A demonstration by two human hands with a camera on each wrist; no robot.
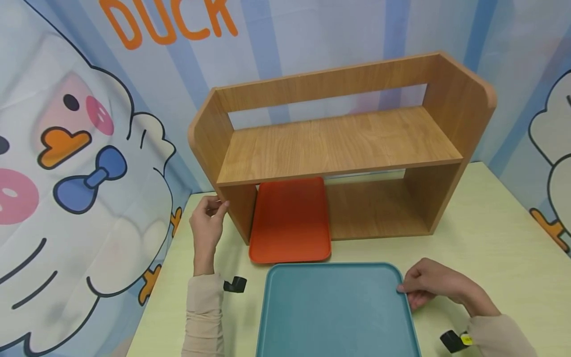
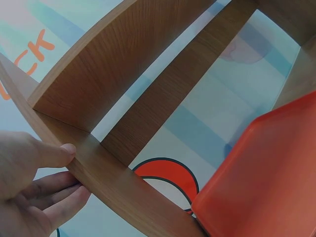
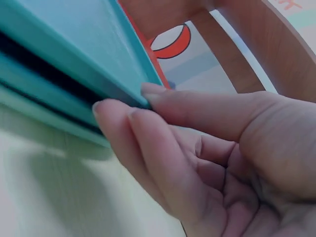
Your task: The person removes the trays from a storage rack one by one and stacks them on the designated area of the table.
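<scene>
My left hand [image 1: 207,223] pinches the front edge of the left side panel of a two-level wooden shelf [image 1: 330,144]. In the left wrist view the thumb [image 2: 57,155] lies on one face of that panel, with the fingers [image 2: 69,205] on the other. An orange-red tray [image 1: 290,223] stands in the left part of the lower compartment, its front end sticking out past the shelf. My right hand [image 1: 430,282] pinches the right rim of a teal tray [image 1: 334,312] in front of the shelf. Below that rim, a second teal edge [image 3: 44,103] shows across a dark gap.
The shelf stands on a pale yellow-green table [image 1: 482,238]. Behind it hangs a cloth backdrop [image 1: 308,29] with blue stripes and a cartoon duck [image 1: 102,198] on the left. Small black devices [image 1: 235,284] are worn at both wrists.
</scene>
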